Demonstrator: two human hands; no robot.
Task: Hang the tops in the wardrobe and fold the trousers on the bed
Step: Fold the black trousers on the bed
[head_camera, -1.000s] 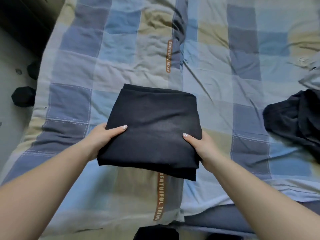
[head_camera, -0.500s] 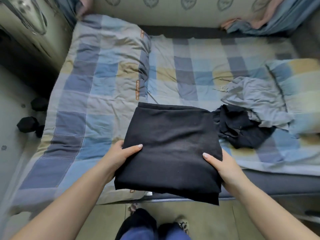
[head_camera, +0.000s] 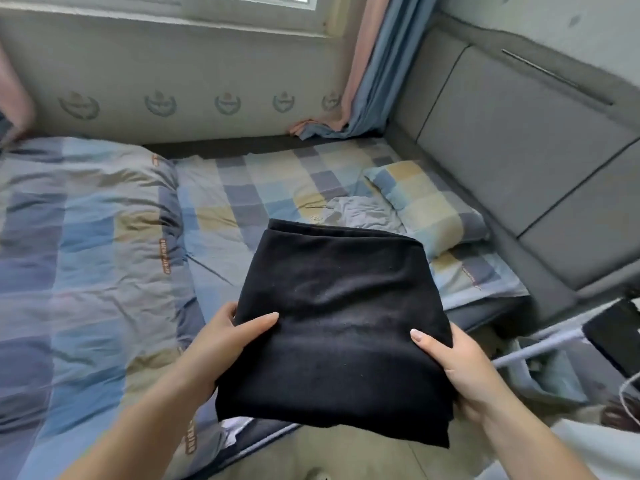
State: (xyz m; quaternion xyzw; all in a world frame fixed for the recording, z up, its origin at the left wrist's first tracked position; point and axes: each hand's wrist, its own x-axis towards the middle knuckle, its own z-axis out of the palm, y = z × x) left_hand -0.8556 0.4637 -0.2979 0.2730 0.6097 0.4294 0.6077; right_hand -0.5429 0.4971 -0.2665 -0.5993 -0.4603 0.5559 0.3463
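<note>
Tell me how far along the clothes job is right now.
Done: the black trousers look fully folded into a flat rectangle. In hand: the left hand and right hand grip its sides, holding it up near the bed edge, not yet set down. Left: a crumpled grey garment lies beside the pillow. No wardrobe is in view.

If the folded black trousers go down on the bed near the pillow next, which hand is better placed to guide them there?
Probably the right hand: it grips the side of the folded black trousers nearer the pillow. The left hand holds the opposite edge, over the quilt, so it would mostly support.
</note>
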